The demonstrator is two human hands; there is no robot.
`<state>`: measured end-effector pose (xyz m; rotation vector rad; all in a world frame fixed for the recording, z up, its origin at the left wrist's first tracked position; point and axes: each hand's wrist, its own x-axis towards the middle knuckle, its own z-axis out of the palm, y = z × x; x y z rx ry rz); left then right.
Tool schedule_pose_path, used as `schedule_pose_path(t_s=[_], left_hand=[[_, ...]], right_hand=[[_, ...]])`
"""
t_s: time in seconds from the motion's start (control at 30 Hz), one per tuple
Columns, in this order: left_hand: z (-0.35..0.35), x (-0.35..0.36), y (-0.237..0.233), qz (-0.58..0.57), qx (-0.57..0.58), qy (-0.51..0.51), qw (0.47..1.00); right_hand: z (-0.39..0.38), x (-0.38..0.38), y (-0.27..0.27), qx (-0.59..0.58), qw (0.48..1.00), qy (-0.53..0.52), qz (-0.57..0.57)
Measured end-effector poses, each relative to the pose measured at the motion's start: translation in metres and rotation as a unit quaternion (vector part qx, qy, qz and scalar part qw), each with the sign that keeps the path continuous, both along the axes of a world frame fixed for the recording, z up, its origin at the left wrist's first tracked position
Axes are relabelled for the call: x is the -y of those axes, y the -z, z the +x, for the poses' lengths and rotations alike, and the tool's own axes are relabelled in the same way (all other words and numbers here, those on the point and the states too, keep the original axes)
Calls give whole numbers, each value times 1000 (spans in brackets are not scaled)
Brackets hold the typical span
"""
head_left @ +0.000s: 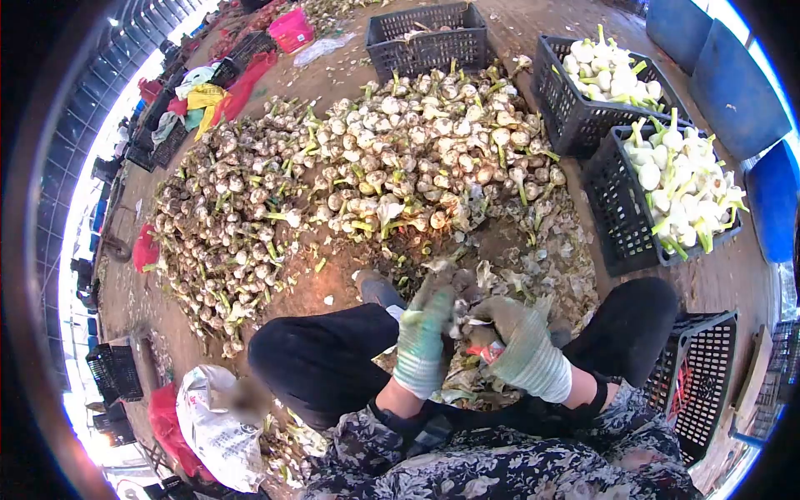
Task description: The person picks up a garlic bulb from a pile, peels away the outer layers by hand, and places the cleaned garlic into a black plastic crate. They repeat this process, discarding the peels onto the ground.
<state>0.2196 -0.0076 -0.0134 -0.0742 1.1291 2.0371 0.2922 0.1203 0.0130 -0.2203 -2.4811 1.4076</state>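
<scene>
Both my hands wear dirty white-and-green knit gloves and meet between my knees. My left hand [425,337] is closed around what looks like a garlic bulb [460,310], partly hidden and blurred. My right hand [525,346] is curled around a small tool with a red handle [485,352]; its working end is hidden. Under and around the hands lie loose peeled skins and leaf scraps [533,258]. Just beyond them spreads a large heap of untrimmed garlic bulbs [433,150] with short green stems and soil on them.
To the right stand two black crates [612,200] [575,117] heaped with clean white garlic [679,183]. Another black crate [425,42] is behind the heap. A crate [700,375] sits by my right knee, a white sack [212,433] at my left. Blue barrels [737,92] line the right.
</scene>
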Motion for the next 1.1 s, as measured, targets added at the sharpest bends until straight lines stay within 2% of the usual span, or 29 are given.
schedule_pose_path(t_s=[0.03, 0.1, 0.13, 0.17, 0.2, 0.23, 0.27, 0.3, 0.33, 0.37, 0.43, 0.47, 0.5, 0.53, 0.57, 0.63, 0.67, 0.7, 0.73, 0.77, 0.8, 0.83, 0.87, 0.9, 0.97, 1.0, 1.03, 1.07, 1.1], left_hand=[[0, -4, -5, 16, 21, -57, 998], [0, -17, -10, 20, -5, -83, 996], [-1, -21, -19, 39, -4, -108, 993], [-2, -22, -23, 55, 1, -137, 989], [-5, -15, -9, 50, -9, -121, 991], [-1, -11, 1, 46, -5, -124, 991], [-2, -15, 3, 0, -9, -137, 991], [-2, -20, 4, -46, -14, -148, 988], [-1, -24, 1, -44, -14, -146, 988], [1, -26, -4, -54, -18, -163, 985], [0, -25, -7, -66, -21, -183, 981], [-3, -20, -8, -1, 7, -154, 988], [-4, -14, -8, 63, 35, -124, 990], [-3, -14, 5, 19, -56, -94, 994], [-5, -16, 8, 83, 36, -115, 989], [-8, -15, 3, 109, 83, -114, 984], [-8, -18, 0, 110, 87, -112, 984], [-7, -23, -4, 61, 54, -125, 989], [-6, -25, -5, 11, 19, -138, 990], [-10, -21, 1, 11, 20, -138, 990], [-17, -15, 11, 113, 96, -92, 985], [-23, -11, 18, 212, 169, -43, 961], [-12, -27, 8, -6, 103, -162, 981], [-12, -29, 4, -7, 103, -163, 981], [-11, -31, 0, 4, 165, -190, 968], [-15, -22, -3, 4, 165, -101, 981], [-16, -23, 2, 3, 167, -102, 981], [-18, -26, 7, 32, 198, -96, 975], [-20, -27, 9, 62, 228, -90, 968]], right_hand=[[-3, 0, -6, -6, 1000, 9, -2], [-14, -20, 25, 48, 980, 125, -145], [-12, -34, 36, 88, 977, 131, -145], [-6, -42, 78, 80, 939, 122, -313], [-4, -34, 47, 87, 867, 79, -484], [-5, -24, 14, 87, 764, 37, -638], [-6, -10, 22, 16, 849, -2, -529], [-6, 3, 27, -56, 912, -39, -405], [-7, 5, 26, -7, 995, 18, -97], [-8, 15, 18, -33, 994, 93, -36], [-10, 8, 17, 5, 997, 74, -34], [-15, -1, 16, 69, 955, 73, -278], [-17, -9, 16, 129, 851, 70, -505], [-15, -16, 27, 120, 774, 32, -621], [-16, -14, 35, 118, 775, 30, -620], [-7, -5, 47, 65, 777, 78, -622], [-4, -4, 45, 33, 920, 49, -387], [-5, -3, 41, 36, 920, 50, -386], [-10, -1, 36, 0, 942, 24, -335], [-15, 2, 26, -38, 958, -2, -283], [-18, 4, 10, 19, 979, 40, -199], [-19, 7, 9, 18, 979, 40, -199], [-20, 9, 9, 1, 992, 29, -122], [-21, 10, 10, -15, 999, 18, -44], [-24, 7, 7, -29, 997, 6, -65], [-24, 6, 8, -21, 992, 1, -123], [-24, 5, 8, -15, 983, -5, -180], [-19, 3, 12, 129, 854, 1, -504], [-18, 5, 13, 129, 854, 1, -504]])
